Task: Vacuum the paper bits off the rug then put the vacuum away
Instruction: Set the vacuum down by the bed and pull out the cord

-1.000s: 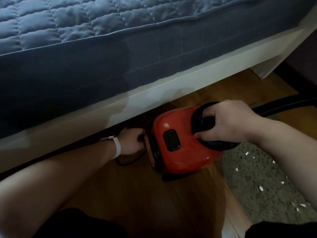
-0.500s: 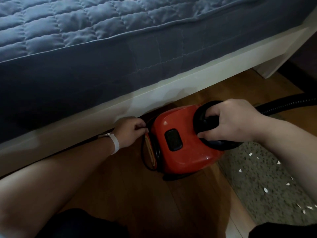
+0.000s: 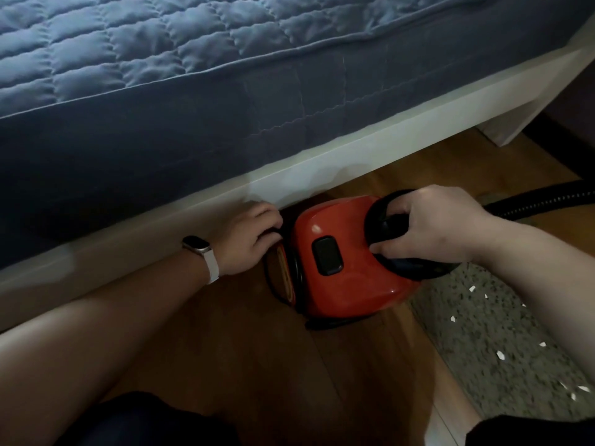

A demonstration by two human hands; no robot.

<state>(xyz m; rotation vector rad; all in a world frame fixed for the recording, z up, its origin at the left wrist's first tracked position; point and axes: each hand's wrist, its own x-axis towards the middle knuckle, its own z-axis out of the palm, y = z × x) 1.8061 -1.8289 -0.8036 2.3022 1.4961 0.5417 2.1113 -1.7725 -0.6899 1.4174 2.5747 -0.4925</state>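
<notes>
Head view: the right hand is curled around the black handle on top of the red vacuum, fingers wrapped through the handle's opening. The left hand reaches to the vacuum's left end, fingers bent and closed on a thin black cord that loops down beside a yellowish panel there; how firmly it pinches the cord I cannot tell. A watch with a pale strap sits on the left wrist.

The vacuum stands on the wooden floor, close to the white bed frame, with a black button on its upper face. A ribbed black hose runs off from it to the right.

Right of the vacuum, touching its near right corner, lies a speckled grey rug with small white paper bits scattered across it. Beyond everything, a quilted blue mattress fills the far side.
</notes>
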